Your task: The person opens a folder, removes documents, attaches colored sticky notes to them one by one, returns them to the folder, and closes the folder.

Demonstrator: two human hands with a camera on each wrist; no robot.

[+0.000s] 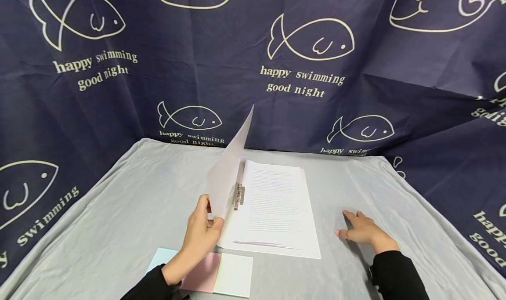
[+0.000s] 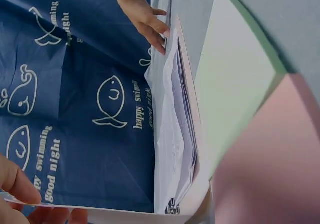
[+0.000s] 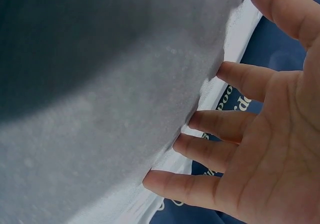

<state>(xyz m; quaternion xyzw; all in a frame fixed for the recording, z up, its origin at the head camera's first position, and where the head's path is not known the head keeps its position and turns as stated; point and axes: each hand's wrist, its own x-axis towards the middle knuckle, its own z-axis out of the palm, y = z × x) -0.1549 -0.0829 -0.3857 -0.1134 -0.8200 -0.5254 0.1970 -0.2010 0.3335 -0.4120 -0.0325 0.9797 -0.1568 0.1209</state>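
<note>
A white file folder point(image 1: 312, 243) lies on the table with its front cover point(image 1: 227, 177) raised nearly upright. My left hand point(image 1: 201, 229) pinches the lower edge of that cover between thumb and fingers, also seen in the left wrist view at the fingers point(image 2: 20, 184). Inside, a stack of printed sheets point(image 1: 272, 203) lies beside a metal clip point(image 1: 238, 196) at the spine. To the right of the folder, my right hand point(image 1: 363, 232) has its fingers spread, holding nothing. Its fingertips touch the tablecloth in the right wrist view point(image 3: 270, 134).
In front of the folder lie pastel pads: a pink one point(image 1: 201, 271), a pale green one point(image 1: 234, 273) and a light blue one point(image 1: 160, 257), partly behind my left forearm. A grey cloth point(image 1: 118, 212) covers the table. Dark blue fish-print curtain point(image 1: 237, 71) hangs behind and at both sides.
</note>
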